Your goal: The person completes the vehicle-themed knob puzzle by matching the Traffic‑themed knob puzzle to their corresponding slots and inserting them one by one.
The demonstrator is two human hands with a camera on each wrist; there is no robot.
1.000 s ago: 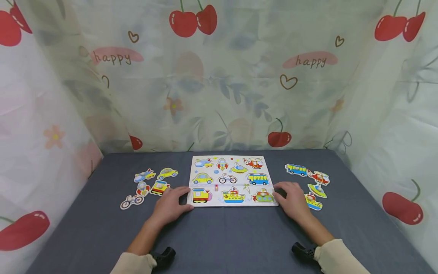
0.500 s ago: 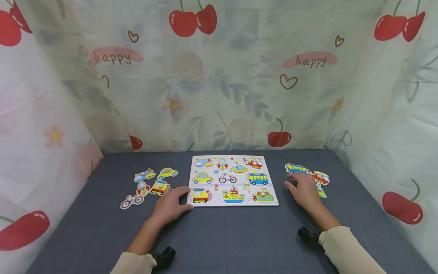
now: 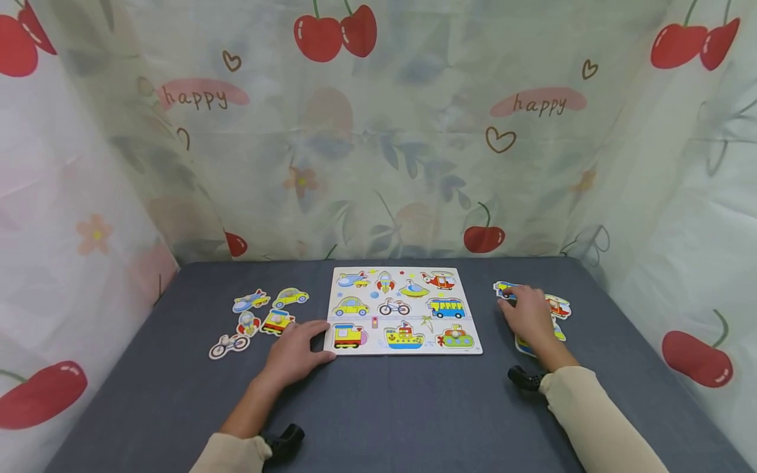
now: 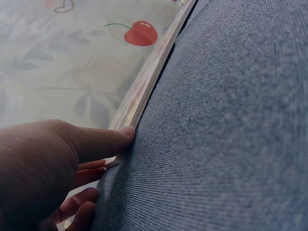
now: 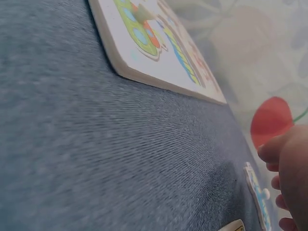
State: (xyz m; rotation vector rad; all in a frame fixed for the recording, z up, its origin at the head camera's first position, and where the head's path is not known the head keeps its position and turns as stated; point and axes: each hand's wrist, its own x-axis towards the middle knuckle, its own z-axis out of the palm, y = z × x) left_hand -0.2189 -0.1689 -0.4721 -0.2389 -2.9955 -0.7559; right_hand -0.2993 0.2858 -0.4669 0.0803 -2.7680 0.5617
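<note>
This looks like a small screened-off booth — pale curtains (image 3: 426, 98) printed with cherries (image 3: 483, 240) hang behind and on both sides of a table (image 3: 402, 414) covered in dark grey. What building surrounds it cannot be told.

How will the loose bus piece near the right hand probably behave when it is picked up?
The bus piece is probably stiff and light, since its edge looks thin and straight. It lies flat, so rolling seems unlikely. Its knob should give the fingers an easy hold.

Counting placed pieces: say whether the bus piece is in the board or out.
Out: the bus piece is right of the puzzle board, partly hidden by the right hand.
</note>
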